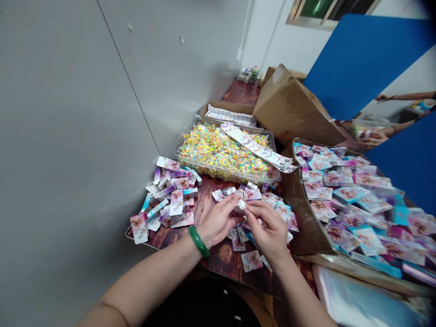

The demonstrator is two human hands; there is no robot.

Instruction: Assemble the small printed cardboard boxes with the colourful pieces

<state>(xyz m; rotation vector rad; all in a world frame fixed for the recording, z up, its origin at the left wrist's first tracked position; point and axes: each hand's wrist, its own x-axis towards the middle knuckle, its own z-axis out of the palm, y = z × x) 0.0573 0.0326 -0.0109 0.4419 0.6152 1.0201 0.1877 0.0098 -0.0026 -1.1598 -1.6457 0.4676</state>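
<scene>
In the head view, a clear tray (226, 170) of colourful packets stands beyond the hands, a printed strip (254, 146) lying slantwise over its right side. A cardboard box (304, 213) heaped with small printed boxes stands to the right; a loose pile (177, 196) lies on the left of the table (218, 265). More boxes surround and underlie the hands. The small carton (241, 205) is above these, between the left hand (220, 220) and right hand (270, 227), both closed narrowly on it. Its white end points upward; fingers hide its long axis.
</scene>
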